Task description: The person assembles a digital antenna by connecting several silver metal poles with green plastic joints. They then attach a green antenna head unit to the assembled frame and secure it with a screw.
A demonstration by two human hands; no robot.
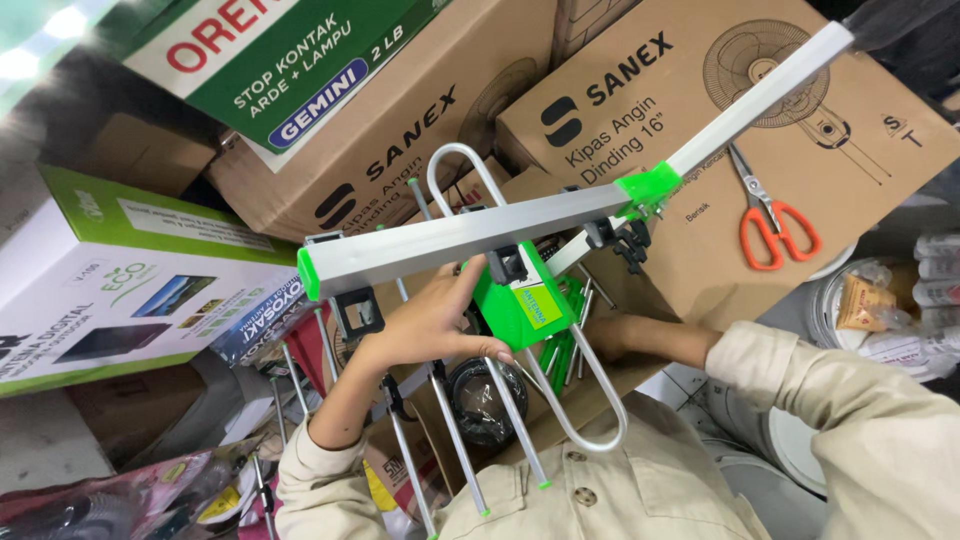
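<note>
I hold up an outdoor aerial: a square silver boom [470, 235] with green end caps, a green plastic junction box [515, 300] under it, a bent loop rod [590, 410] and several thin silver rods [455, 440] with green tips. My left hand [425, 325] grips the boom's underside beside the green box, thumb up against the metal. My right hand [605, 335] reaches in behind the green box and is mostly hidden by it; what it grips cannot be seen. A second silver boom section [760, 95] runs up to the right from a green joint [648, 187].
Stacked brown cardboard fan boxes [640, 90] fill the background, with orange-handled scissors [770, 225] lying on one. A green and white box [120, 290] stands at left. A coil of black cable [480, 400] sits below the aerial. White buckets [860, 300] with packets are at right.
</note>
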